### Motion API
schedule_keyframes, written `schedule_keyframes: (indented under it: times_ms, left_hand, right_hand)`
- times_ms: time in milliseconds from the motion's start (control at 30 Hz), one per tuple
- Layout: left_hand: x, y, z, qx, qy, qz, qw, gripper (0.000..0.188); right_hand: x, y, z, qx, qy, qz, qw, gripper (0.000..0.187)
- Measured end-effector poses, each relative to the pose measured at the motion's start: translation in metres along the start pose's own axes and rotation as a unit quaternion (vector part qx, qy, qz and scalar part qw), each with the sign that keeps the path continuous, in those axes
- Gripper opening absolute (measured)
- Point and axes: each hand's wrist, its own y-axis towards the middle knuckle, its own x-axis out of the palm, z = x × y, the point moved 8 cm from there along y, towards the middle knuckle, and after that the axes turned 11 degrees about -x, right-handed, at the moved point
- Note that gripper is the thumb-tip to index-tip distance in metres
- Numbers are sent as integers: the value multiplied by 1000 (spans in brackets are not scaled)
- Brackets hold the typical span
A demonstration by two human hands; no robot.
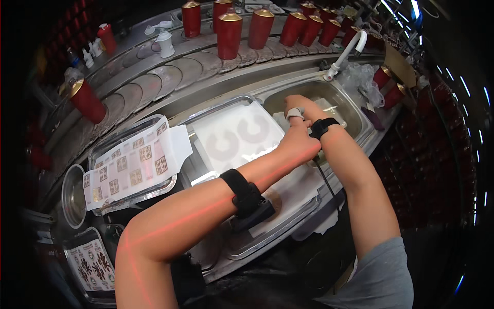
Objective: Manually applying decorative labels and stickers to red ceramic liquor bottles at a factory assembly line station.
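Observation:
Both my hands are over the steel sink (363, 123), with the left in front of the right. My left hand (299, 140) has its fingers bent beside my right wrist, close to the black wristband (324, 126). A small whitish wrap or ring (295, 113) shows at its fingertips; which hand it belongs to is unclear. What the left fingers grip, if anything, is hidden. My right hand (304, 105) reaches down over the basin, its fingers mostly out of sight. Pale flat pieces (337, 110) lie in the basin. Another black strap (242, 193) circles my left forearm.
A white faucet (347, 56) rises behind the sink. Left of it, a tray holds white sheets (226, 136) with ring-shaped marks showing through. Further left are printed label sheets (136, 162) and a metal bowl (74, 195). Red gold-topped jars (229, 36) line a plated conveyor (167, 77).

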Motion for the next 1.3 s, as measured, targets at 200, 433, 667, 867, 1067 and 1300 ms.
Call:
schedule_keyframes:
  times_ms: [200, 433, 667, 867, 1067, 1300]
  left_hand:
    - [10, 10, -1, 79, -149, -18, 985, 77]
    - [-9, 31, 4, 67, 12, 20, 997, 51]
    - [12, 30, 10, 165, -52, -9, 985, 30]
    - [21, 23, 5, 177, -32, -22, 983, 32]
    - [36, 17, -6, 114, -6, 17, 993, 47]
    - [27, 33, -1, 118, 5, 99, 988, 49]
  right_hand:
    - [-10, -28, 34, 114, -2, 24, 993, 50]
    - [-6, -31, 2, 35, -54, 48, 997, 33]
    - [-21, -36, -21, 97, -146, 152, 973, 20]
    - [-13, -29, -33, -7, -323, 188, 928, 20]
    - [-1, -27, 91, 191, 195, 228, 935, 30]
    - [25, -8, 51, 41, 10, 53, 998, 57]
